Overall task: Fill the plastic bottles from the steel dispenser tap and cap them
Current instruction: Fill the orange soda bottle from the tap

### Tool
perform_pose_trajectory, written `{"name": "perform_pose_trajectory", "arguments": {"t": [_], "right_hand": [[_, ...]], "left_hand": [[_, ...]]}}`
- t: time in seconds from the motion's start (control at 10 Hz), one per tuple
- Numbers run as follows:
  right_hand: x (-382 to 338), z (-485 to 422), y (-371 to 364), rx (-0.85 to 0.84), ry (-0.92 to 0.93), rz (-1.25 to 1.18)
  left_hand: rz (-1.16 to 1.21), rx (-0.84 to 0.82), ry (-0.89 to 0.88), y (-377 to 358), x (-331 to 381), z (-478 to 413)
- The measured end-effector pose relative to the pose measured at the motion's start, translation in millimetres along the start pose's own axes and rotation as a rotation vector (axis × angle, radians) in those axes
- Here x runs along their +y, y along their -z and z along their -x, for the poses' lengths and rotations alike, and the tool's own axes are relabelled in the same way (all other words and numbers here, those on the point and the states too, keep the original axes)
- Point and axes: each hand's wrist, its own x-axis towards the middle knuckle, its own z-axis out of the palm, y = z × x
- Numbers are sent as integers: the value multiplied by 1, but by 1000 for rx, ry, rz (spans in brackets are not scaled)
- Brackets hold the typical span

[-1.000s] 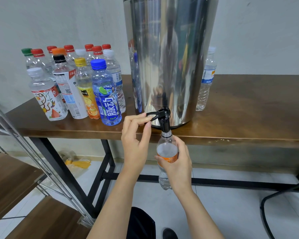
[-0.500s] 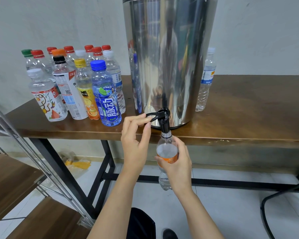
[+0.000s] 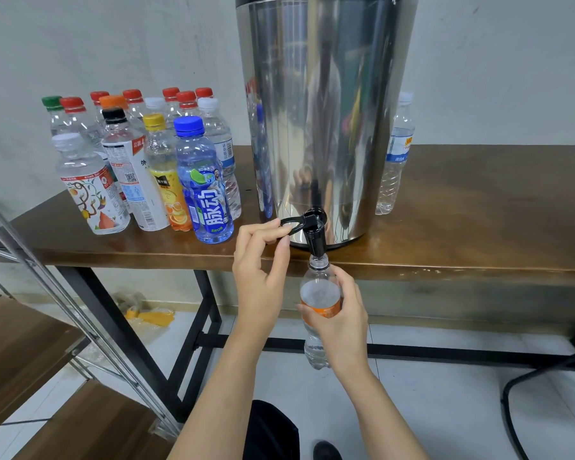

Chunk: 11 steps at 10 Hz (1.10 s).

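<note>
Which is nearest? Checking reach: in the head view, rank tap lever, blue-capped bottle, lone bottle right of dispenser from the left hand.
1. Tap lever, pinched by the left hand.
2. Blue-capped bottle, on the table to its left.
3. Lone bottle, beside the dispenser on its right.

The steel dispenser (image 3: 326,111) is mirror-glossy metal; its tap (image 3: 314,232) is black plastic. The wooden table (image 3: 478,210) looks smooth, slightly shiny.

A plain indoor workroom: bare grey wall (image 3: 80,44), pale tiled floor (image 3: 445,410), wooden table (image 3: 478,210) on black metal legs (image 3: 210,310), shelving rack (image 3: 30,343) near left.
</note>
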Motion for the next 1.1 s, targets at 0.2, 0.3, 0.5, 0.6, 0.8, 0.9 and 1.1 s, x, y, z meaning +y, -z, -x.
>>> {"name": "perform_pose_trajectory", "arguments": {"t": [0.2,0.3,0.5,0.6,0.8,0.9,1.1], "right_hand": [[0,0,0,4,7,2],[0,0,0,8,-1,-1],[-2,-2,0,16,3,-13],[-2,-2,0,22,0,-9],[-1,-3,-1,19,-13,-1],[-1,-3,-1,13,-14,-3],[-2,-3,-1,12,-13,-10]], "left_hand": [[-5,0,3,0,0,0],[-4,1,10,0,0,0],[2,-1,16,0,1,0],[0,-2,14,0,0,0],[6,-1,8,0,1,0],[8,-1,5,0,1,0],[2,-7,9,0,1,0]]}}
